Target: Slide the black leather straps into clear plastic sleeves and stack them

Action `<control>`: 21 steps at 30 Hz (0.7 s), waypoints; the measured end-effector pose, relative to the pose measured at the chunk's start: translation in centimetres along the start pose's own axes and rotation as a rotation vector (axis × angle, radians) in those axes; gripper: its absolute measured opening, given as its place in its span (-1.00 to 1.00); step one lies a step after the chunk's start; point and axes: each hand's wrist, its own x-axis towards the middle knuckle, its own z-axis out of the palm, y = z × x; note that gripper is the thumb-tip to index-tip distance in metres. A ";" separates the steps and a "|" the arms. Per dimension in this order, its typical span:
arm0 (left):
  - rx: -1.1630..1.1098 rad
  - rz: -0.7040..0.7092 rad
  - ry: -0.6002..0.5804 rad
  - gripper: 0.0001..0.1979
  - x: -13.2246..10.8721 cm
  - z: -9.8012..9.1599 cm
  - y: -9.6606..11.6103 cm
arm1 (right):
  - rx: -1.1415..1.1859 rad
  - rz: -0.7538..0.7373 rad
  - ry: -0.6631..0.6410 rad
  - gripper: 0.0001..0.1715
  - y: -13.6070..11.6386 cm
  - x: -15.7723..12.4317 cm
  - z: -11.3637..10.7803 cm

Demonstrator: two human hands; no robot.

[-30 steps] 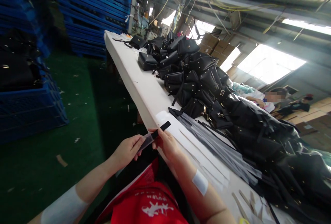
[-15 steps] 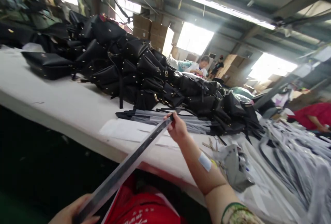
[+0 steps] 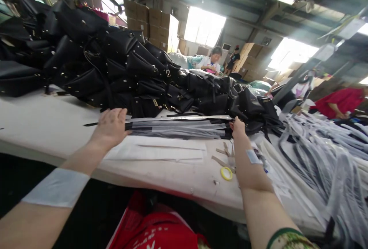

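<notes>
A long black strap [image 3: 184, 118] in a pale translucent wrap stretches between my hands, at the back of a bundle of similar wrapped straps [image 3: 186, 131] on the white table. My left hand [image 3: 111, 127] is closed over its left end, and a thin black tip pokes out to the left of the knuckles. Hidden under the hand are the fingertips. At the right end, my right hand [image 3: 238, 127] pinches the strap between thumb and fingers. Flat white strips [image 3: 169, 151] lie on the near side of the bundle.
Black bags [image 3: 138, 65] with metal fittings are heaped behind the straps. On the right lie a yellow tape ring [image 3: 226, 173], scissors-like tools [image 3: 225, 153] and a spread of wrapped straps [image 3: 324, 164]. Co-workers [image 3: 211, 63] are farther back. The table's front edge [image 3: 138, 185] is close to me.
Both hands have moved forward over the table, the left from low near my body, the right further right. The strap has gone from slanting toward me to lying crosswise along the bundle.
</notes>
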 end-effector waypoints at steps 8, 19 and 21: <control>-0.095 0.232 -0.535 -0.07 -4.7 13.1 10.5 | -0.496 -0.096 -0.228 -0.56 9.7 -11.3 -7.6; -0.155 0.188 -0.601 0.20 -2.1 17.1 9.2 | -1.254 -0.250 -1.059 0.31 12.5 -8.6 0.0; -0.155 0.188 -0.597 0.21 -2.4 16.7 9.2 | -1.377 -0.262 -1.147 0.40 12.5 -8.6 1.9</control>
